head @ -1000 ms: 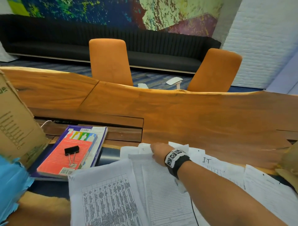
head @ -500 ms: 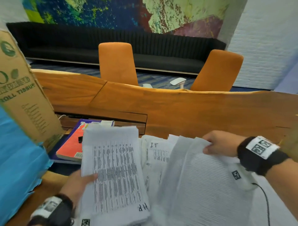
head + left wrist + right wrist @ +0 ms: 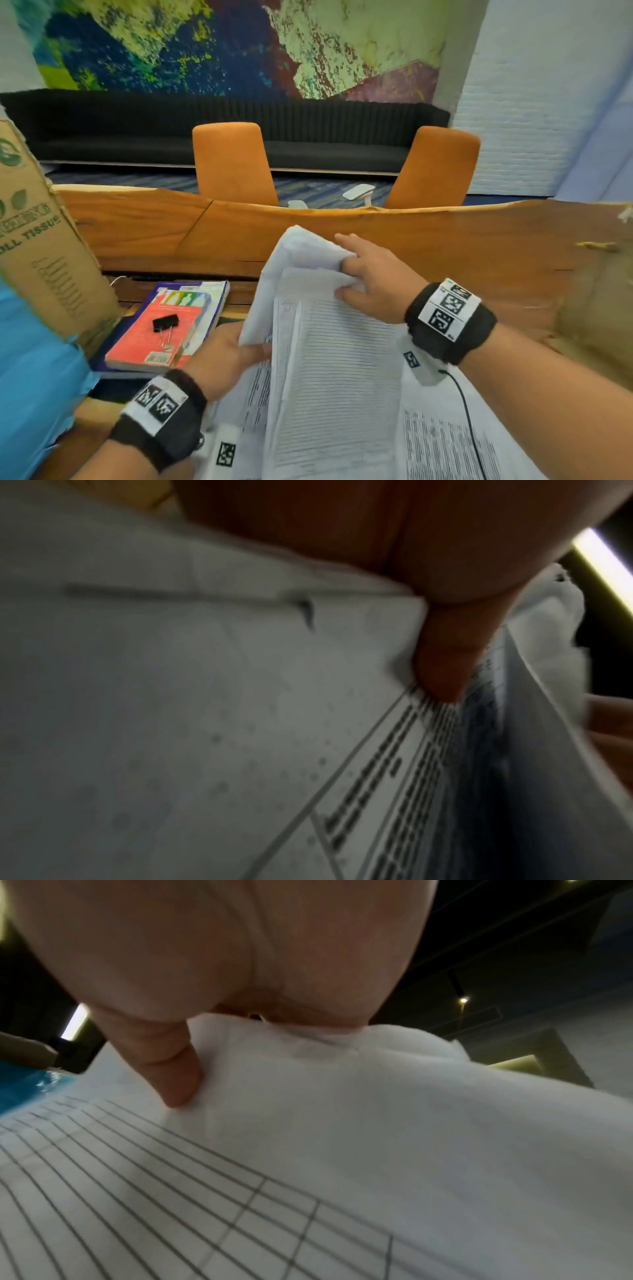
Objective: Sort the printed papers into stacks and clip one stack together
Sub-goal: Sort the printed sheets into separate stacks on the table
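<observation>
A sheaf of printed papers (image 3: 339, 370) with ruled tables is lifted in front of me in the head view. My right hand (image 3: 368, 279) pinches its top edge, thumb on the front and fingers behind. My left hand (image 3: 233, 356) grips the left edge of the sheets lower down. In the left wrist view my thumb presses on a printed page (image 3: 205, 723). The right wrist view shows my thumb on the ruled sheet (image 3: 308, 1150). A black binder clip (image 3: 165, 323) lies on a red book (image 3: 161, 329) at the left, apart from both hands.
More printed sheets (image 3: 445, 445) lie under my right forearm. A cardboard tissue box (image 3: 41, 246) and blue plastic (image 3: 34, 377) stand at the left. The wooden table (image 3: 445, 246) runs across, with two orange chairs (image 3: 233, 164) and a black sofa behind.
The two separate sheaves held apart half a second ago are now brought together at the centre. My right hand has moved left and up; my left hand has shifted right onto the sheets' left edge.
</observation>
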A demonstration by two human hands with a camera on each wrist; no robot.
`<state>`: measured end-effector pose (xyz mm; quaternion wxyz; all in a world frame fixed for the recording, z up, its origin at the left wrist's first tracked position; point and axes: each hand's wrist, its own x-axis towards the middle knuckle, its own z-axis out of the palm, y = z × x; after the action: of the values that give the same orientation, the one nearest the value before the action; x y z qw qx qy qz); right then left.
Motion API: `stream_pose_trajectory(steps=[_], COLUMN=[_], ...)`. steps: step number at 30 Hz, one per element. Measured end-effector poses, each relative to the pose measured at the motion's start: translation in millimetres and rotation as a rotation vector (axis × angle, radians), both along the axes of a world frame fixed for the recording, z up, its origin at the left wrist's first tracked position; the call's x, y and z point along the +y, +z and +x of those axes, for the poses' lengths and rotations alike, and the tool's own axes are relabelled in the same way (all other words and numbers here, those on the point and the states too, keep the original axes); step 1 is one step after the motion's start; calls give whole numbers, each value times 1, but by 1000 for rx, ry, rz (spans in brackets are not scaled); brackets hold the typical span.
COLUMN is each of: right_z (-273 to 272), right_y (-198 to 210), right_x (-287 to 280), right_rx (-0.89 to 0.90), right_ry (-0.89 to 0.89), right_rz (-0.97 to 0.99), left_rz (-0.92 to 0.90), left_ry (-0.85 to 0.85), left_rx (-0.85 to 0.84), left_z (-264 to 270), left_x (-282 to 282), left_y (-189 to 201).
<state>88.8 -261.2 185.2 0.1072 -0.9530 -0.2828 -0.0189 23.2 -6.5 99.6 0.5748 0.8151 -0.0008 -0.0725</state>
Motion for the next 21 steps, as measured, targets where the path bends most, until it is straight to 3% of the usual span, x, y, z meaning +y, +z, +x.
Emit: stream_pose_trajectory(steps=[8, 11, 15, 18, 20, 21], right_z=[6, 6, 9, 23, 35, 39], right_y=[-2, -6, -19, -42, -69, -88], right_x=[14, 30, 46, 38, 21, 9], right_rx=[20, 14, 124, 232, 288, 327], right_ry=[27, 35, 43, -86, -214, -272], right_rz=[97, 121, 181, 441, 387, 243], left_rz=[-227, -117, -15, -60, -108, -114], left_ry=[62, 32, 223, 353, 439, 462], left_rx=[-22, 25, 55, 150, 263, 333], left_z=[-23, -26, -26, -31, -38, -43], left_x=[-4, 1, 11, 34, 52, 60], left_y=[-9, -31, -62, -83, -99, -108])
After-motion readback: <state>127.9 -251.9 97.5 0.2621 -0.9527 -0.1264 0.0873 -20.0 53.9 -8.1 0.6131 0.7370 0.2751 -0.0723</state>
